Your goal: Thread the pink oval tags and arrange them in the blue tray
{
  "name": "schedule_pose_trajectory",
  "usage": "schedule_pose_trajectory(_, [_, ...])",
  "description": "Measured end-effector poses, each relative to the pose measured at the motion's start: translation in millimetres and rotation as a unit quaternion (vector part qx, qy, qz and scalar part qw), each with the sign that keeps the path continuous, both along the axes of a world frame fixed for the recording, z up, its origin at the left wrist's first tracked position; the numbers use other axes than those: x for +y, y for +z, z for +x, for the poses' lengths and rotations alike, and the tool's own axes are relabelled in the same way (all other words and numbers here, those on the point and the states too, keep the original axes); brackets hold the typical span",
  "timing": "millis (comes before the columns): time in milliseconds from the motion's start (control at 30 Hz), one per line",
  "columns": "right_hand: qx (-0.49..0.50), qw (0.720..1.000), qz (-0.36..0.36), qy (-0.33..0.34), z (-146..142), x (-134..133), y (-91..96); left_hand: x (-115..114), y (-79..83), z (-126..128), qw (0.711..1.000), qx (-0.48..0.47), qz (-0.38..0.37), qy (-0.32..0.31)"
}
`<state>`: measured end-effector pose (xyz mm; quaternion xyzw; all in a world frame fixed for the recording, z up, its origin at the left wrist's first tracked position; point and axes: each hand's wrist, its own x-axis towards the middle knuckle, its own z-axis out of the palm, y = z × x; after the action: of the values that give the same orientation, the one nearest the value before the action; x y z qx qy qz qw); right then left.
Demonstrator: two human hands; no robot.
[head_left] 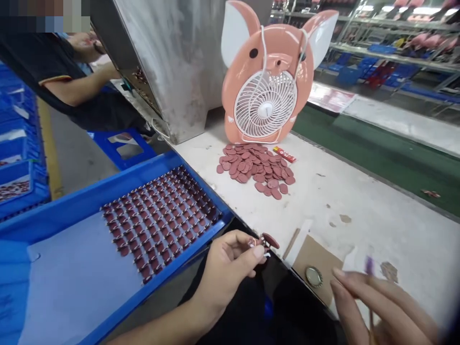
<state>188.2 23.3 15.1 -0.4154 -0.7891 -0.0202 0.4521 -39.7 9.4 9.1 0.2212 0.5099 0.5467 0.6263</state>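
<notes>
A small assembly with a dark red oval disc (270,240) is held at the table's near edge. The disc faces up at a tilt, its long axis sloping down from left to right in view; small white and metallic bits show beneath it. The left hand (230,268) pinches the assembly between thumb and fingers. The right hand (384,304) grips a thin stick (371,320), nearly upright in view, its blurred purple tip pointing away from the person. Beside that hand, a bottle cap (314,276) lies on cardboard (311,256). Farther back on the table (323,191), loose reddish ovals (251,163) lie before a pig-shaped fan (268,86). Left, a blue tray (143,176) carries rows of similar assemblies (158,218).
</notes>
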Motion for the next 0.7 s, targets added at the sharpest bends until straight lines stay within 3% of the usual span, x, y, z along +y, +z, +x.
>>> schedule_pose_trajectory(100, [0.032, 0.991, -0.122, 0.032, -23.3, -4.7, 13.3, -3.5, 9.4, -6.4, 0.999, 0.01, 0.005, -0.034])
schedule_pose_trajectory(233, [0.072, 0.975, -0.196, 0.07, -38.7, -8.6, 18.5, -0.7, 13.7, -7.8, 0.997, 0.008, -0.002, -0.078])
schedule_pose_trajectory(500, [0.099, 0.975, -0.192, 0.05, -27.1, -10.5, 13.0, -3.0, 12.5, -11.8, 0.988, 0.087, -0.009, -0.129])
schedule_pose_trajectory(700, [0.122, 0.939, -0.303, 0.108, -32.7, -12.7, 10.9, -3.5, 19.7, -8.7, 0.98, 0.105, -0.004, -0.169])
